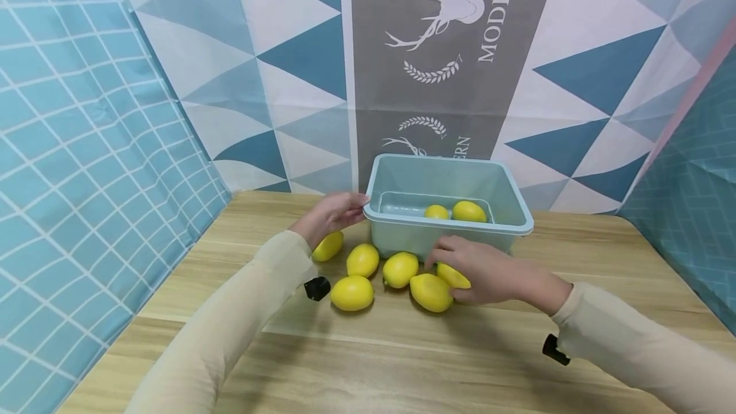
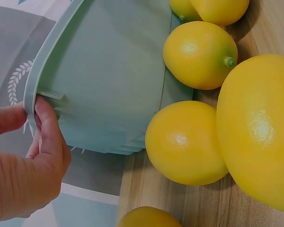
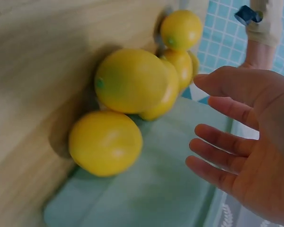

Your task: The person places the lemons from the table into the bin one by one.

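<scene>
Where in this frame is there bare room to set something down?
The wooden table is bare on its near side, between the sleeves, and right of the plastic bin. Inside the bin, visible floor is free left of two lemons. It is crowded along the bin's front wall, where six more lemons and the right hand cluster.

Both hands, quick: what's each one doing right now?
Left hand: closed, pinching the rim of the blue bin.
Right hand: open, holding nothing, beside the lemons.
</scene>
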The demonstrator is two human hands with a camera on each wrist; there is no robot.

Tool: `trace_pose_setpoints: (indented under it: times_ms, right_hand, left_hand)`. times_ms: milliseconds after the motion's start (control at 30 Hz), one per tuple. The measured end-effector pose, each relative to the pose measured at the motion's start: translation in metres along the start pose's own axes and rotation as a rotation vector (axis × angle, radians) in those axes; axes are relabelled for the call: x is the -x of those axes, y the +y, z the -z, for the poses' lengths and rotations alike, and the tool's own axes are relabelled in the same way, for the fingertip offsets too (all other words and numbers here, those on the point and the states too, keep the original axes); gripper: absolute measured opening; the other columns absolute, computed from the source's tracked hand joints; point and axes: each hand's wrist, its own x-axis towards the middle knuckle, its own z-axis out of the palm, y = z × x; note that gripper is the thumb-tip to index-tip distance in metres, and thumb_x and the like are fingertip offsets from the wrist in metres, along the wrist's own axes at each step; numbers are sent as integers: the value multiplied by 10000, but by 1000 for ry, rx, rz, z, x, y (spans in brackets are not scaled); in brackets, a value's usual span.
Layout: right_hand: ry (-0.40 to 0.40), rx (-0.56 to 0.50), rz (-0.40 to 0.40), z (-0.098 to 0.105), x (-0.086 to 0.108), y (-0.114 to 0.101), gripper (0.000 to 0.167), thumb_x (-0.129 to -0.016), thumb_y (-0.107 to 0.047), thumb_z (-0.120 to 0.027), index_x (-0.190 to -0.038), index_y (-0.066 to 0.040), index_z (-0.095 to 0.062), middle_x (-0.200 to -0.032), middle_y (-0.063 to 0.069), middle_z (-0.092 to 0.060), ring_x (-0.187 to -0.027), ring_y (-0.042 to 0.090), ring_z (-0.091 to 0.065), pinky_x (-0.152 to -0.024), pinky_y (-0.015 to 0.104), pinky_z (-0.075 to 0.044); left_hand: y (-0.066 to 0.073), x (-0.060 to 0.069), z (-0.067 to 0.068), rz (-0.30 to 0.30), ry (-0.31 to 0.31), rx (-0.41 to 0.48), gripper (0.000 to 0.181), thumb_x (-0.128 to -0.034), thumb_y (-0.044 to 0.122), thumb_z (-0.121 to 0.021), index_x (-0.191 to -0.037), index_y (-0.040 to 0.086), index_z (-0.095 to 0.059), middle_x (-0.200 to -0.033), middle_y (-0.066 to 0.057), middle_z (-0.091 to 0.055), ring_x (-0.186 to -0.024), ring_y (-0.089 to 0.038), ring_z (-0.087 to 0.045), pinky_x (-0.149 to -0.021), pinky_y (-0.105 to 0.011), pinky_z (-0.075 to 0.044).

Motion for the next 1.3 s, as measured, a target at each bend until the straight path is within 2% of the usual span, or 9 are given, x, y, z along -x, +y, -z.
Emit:
trace_pose_setpoints:
  times_ms: [167,333,467,867,1067,1300]
  right_hand:
    - [-40,10,-32,-16,-7,-1,457,-749,-223,-817,-1144,-135,-604,-1118,20,-580,-1014,155,-560,-866,333,-554]
    - [-70,-3,-72,-27,-11,-2,484,-751,-241,-815,-1170,-135,-597,-1112,15,-573,-1010,162,-557,-885,351,-548]
    - [-88,-29,-94,-34,-13,-4,497,-757,-237,-809,-1186,-126,-583,-1110,27,-573,-997,166,-555,-879,358,-545]
    - [-134,-64,-35,-52,-10,-7,516,-742,-239,-822,-1188,-181,-568,-1167,-18,-562,-1043,141,-538,-925,343,-521]
    - [-142,-69,-16,-58,-2,-8,515,-739,-187,-812,-1191,-189,-564,-1158,-27,-561,-1043,125,-536,-922,328,-526]
    - [-167,-89,-1,-67,10,-10,509,-713,-141,-812,-1139,-256,-558,-1091,-77,-553,-992,62,-506,-889,278,-525]
  left_hand:
    - [0,0,1,-18,-5,2,355,-954,34,-519,-1293,-67,-491,-711,35,-597,-635,-39,-582,-610,-126,-541]
    - [0,2,-1,-8,-3,-30,427,-956,41,-522,-1363,-67,-448,-770,28,-593,-674,-44,-584,-629,-124,-547]
    - [-1,1,-1,-7,-3,-24,453,-957,47,-527,-1383,-67,-428,-751,34,-601,-664,-38,-588,-628,-123,-551]
    - [1,1,-1,-8,-20,1,440,-958,42,-521,-1372,-76,-429,-714,35,-601,-652,-44,-593,-619,-126,-551]
    - [2,1,-1,-7,-20,2,329,-954,36,-530,-1270,-53,-508,-763,20,-603,-710,-65,-598,-638,-133,-560]
    - [1,1,0,-5,-24,14,260,-954,31,-527,-1205,-37,-532,-751,20,-608,-710,-66,-603,-642,-137,-560]
